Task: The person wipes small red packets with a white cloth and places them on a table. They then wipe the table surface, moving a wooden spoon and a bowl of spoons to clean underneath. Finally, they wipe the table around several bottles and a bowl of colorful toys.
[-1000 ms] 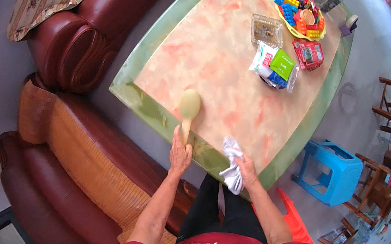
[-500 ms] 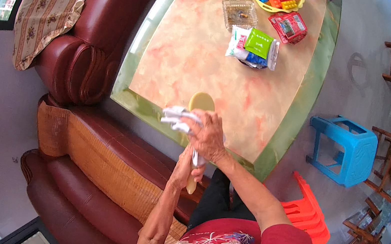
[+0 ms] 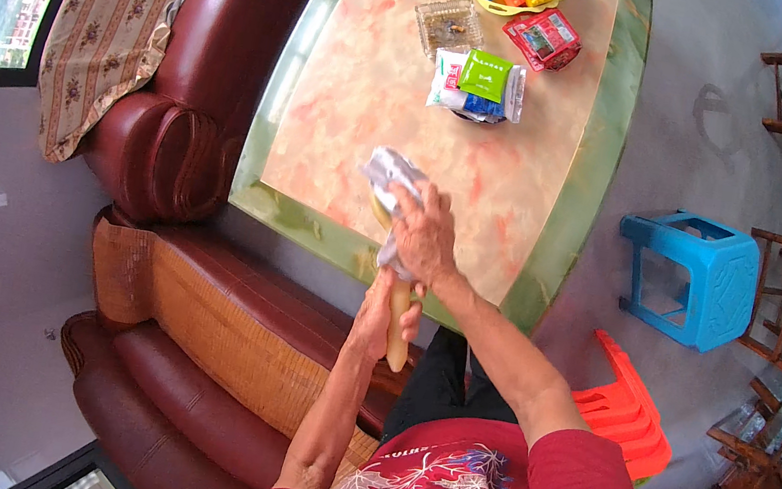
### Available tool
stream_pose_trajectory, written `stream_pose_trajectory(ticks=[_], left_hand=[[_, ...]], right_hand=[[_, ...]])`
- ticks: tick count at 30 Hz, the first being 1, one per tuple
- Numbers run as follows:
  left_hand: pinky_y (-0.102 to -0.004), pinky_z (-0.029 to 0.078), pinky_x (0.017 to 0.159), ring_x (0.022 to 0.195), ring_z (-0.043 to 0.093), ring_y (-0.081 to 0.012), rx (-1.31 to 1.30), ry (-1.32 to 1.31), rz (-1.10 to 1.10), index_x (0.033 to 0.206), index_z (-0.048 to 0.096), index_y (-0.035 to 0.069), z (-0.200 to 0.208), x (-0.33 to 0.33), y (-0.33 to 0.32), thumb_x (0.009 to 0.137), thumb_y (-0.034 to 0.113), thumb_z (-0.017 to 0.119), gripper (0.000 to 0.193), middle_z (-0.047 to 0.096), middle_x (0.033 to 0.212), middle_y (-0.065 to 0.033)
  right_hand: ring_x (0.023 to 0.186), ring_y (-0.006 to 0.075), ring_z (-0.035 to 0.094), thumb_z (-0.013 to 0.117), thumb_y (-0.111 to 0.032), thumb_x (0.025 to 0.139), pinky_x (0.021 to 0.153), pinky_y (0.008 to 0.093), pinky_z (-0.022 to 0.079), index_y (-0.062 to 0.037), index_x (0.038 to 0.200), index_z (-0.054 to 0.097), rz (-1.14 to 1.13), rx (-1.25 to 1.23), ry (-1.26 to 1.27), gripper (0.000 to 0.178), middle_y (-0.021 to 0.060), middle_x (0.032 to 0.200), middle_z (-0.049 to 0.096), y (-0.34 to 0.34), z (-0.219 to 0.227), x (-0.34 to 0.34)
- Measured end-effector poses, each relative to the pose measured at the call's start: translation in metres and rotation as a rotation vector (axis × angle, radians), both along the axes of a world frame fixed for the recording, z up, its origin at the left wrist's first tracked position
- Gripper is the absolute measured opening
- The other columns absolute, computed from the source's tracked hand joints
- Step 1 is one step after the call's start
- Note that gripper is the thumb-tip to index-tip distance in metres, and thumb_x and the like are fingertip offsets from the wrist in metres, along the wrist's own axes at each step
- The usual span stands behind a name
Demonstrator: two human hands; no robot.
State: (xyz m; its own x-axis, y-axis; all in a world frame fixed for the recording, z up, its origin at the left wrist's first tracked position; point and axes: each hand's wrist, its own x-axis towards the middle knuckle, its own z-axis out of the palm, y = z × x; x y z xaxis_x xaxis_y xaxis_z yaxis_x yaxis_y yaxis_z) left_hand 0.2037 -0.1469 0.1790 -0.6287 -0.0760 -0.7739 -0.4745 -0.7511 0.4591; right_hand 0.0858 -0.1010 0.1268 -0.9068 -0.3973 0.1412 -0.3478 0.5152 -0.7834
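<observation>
While the hands (image 3: 425, 240) hold a spoon (image 3: 400, 335) and a cloth (image 3: 389, 169) seemingly obscuring its bowl, packets (image 3: 485, 76) lie beyond.

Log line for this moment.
left hand: grips pale-yellow spoon by handle | right hand: holds white cloth against it | nearby: green-bordered table

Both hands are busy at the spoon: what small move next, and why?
I'd probably draw the cloth gently along the spoon toward its handle. The right hand holds the cloth over the spoon's head, hiding most of it, while the left hand grips the handle, which should steady it.
</observation>
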Motion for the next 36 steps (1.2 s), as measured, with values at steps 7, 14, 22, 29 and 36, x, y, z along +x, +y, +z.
stream_pose_trajectory(ticks=[7, 14, 22, 29, 36], left_hand=[[-0.0408, 0.051, 0.086, 0.103, 0.060, -0.0241, 0.130, 0.162, 0.430, 0.127, 0.048, 0.013, -0.040, 0.001, 0.009, 0.099, 0.045, 0.038, 0.045, 0.060, 0.115, -0.0089], [-0.0413, 0.056, 0.071, 0.088, 0.065, -0.0231, 0.514, 0.276, 0.316, 0.105, 0.059, 0.013, -0.080, 0.011, 0.005, 0.094, 0.045, 0.051, 0.035, 0.065, 0.101, -0.0118], [-0.0404, 0.047, 0.087, 0.104, 0.056, -0.0222, 0.074, 0.093, 0.439, 0.121, 0.048, 0.014, -0.074, 0.014, -0.028, 0.096, 0.044, 0.047, 0.039, 0.058, 0.112, -0.0060], [-0.0400, 0.047, 0.096, 0.112, 0.054, -0.0257, 0.099, 0.361, 0.304, 0.132, 0.045, 0.009, -0.081, 0.032, -0.112, 0.097, 0.042, 0.046, 0.048, 0.054, 0.126, -0.0091], [-0.0444, 0.053, 0.081, 0.098, 0.061, -0.0225, 0.389, 0.302, 0.404, 0.123, 0.049, 0.014, -0.072, 0.038, -0.170, 0.095, 0.046, 0.048, 0.042, 0.061, 0.112, -0.0042]], right_hand=[[0.093, 0.0330, 0.054, 0.066, -0.008, 0.070, 0.078, 0.0419, 0.048, -0.0089, 0.115, 0.061, 0.220, 0.063, -0.056, 0.045, 0.0134, 0.107, 0.053, 0.051, 0.038, 0.066], [0.093, 0.0319, 0.055, 0.071, -0.004, 0.065, 0.081, 0.0412, 0.048, -0.0115, 0.115, 0.063, 0.262, -0.067, -0.031, 0.051, 0.0144, 0.106, 0.052, 0.122, 0.050, 0.103], [0.095, 0.0255, 0.058, 0.062, -0.005, 0.079, 0.084, 0.0343, 0.048, -0.0089, 0.117, 0.061, 0.034, -0.345, -0.507, 0.039, 0.0122, 0.105, 0.054, 0.116, 0.039, 0.068], [0.084, 0.0347, 0.059, 0.067, -0.011, 0.078, 0.072, 0.0406, 0.051, -0.0189, 0.124, 0.057, 0.211, -0.032, -0.156, 0.048, 0.0166, 0.099, 0.051, -0.034, 0.049, 0.098], [0.078, 0.0326, 0.058, 0.063, -0.002, 0.076, 0.070, 0.0396, 0.052, -0.0181, 0.127, 0.056, 0.146, 0.014, -0.243, 0.054, 0.0159, 0.090, 0.048, -0.047, 0.073, 0.162]])
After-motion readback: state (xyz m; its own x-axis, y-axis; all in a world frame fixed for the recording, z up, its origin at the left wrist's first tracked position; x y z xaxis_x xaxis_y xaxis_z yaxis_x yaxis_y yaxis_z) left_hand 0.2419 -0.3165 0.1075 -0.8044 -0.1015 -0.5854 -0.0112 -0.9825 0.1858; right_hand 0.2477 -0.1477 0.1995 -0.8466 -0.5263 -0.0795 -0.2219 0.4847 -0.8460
